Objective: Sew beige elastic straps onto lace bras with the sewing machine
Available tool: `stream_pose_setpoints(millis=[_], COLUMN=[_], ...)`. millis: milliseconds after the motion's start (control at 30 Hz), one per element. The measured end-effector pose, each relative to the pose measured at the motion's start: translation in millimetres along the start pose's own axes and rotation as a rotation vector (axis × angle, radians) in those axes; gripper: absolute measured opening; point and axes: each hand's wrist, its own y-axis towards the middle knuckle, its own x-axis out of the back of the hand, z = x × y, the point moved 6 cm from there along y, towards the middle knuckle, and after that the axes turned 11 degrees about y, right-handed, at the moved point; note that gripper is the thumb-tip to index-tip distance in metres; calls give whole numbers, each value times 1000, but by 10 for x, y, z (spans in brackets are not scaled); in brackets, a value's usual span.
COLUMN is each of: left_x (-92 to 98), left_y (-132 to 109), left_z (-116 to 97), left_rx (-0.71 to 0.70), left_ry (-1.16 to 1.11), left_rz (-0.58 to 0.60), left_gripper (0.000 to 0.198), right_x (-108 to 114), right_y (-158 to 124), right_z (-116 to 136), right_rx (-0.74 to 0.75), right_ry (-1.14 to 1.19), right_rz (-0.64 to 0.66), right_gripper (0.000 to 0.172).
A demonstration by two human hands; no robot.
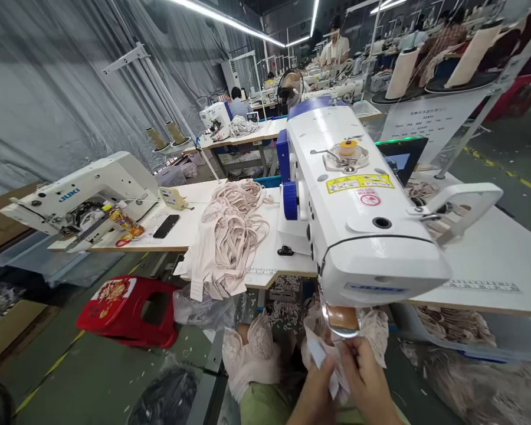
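Note:
Both my hands are at the bottom of the view, just under the head of a white sewing machine point(358, 212). My left hand point(313, 394) and my right hand point(366, 382) pinch a small white piece of fabric or label point(323, 357) between their fingers. Pale lace garment pieces point(252, 354) lie on my lap beside them. A pile of beige garments with straps point(228, 236) hangs over the front edge of the white table point(482, 260) to the left of the machine.
A second white sewing machine point(84, 198) stands at the left with a bottle, red scissors and a black phone point(166, 226) next to it. A red plastic stool point(128, 310) lies on the floor. Other people work at machines far behind.

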Motion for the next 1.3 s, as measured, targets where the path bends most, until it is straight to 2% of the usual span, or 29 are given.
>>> stream_pose_setpoints(millis=[100, 167, 233, 300, 400, 433, 500, 567, 600, 667, 700, 800, 867, 933, 1033, 1100, 1200, 1300], left_x=[144, 267, 347, 346, 186, 117, -3, -56, -50, 17, 67, 231, 310, 329, 249, 191, 192, 232], left_y=[50, 42, 12, -22, -103, -144, -217, -251, -252, -230, -213, -154, -128, -120, -129, -139, -155, -186], left_z=[49, 27, -97, -292, -613, -711, -852, -901, -894, -853, -827, -767, -733, -697, -653, -634, -622, -639], left_rx=[-90, -101, -117, -125, -144, -158, -153, -79, -28, 56, 82, 113, 135, 163, 170, 147, 95, 25], left_ry=[-37, 98, 270, 461, 717, 762, 786, 743, 708, 629, 589, 417, 301, 263, 317, 350, 390, 406], left_rz=[-234, -381, -435, -351, -35, 66, 219, 280, 279, 233, 209, 134, 91, 70, 104, 117, 33, -92], left_gripper=[78, 79, 80, 74, 63, 58, 48, 36, 32, 28, 28, 41, 52, 53, 51, 48, 43, 41], right_x=[-133, -144, -121, -32, 167, 177, 108, 38, 34, 107, 191, 566, 707, 629, 294, 101, -69, -121], right_y=[-79, -94, -88, -65, -19, -10, -20, -53, -51, 6, 58, 193, 192, 138, 17, -23, -9, 34], right_z=[-90, -138, -129, -21, 286, 384, 512, 578, 596, 607, 596, 494, 403, 327, 288, 305, 338, 316], right_rx=[6, -5, 1, 83, 295, 333, 297, 189, 137, 78, 60, -9, -72, -129, -170, -176, -197, -275], right_ry=[78, 119, 108, 1, -220, -261, -297, -303, -303, -289, -275, -237, -208, -158, -27, 53, 174, 318], right_rz=[21, 14, 70, 127, 144, 222, 486, 703, 741, 682, 591, 197, 58, 119, 306, 346, 361, 378], right_gripper=[46, 45, 42, 37, 32, 33, 31, 22, 20, 19, 20, 27, 31, 33, 33, 31, 27, 29])
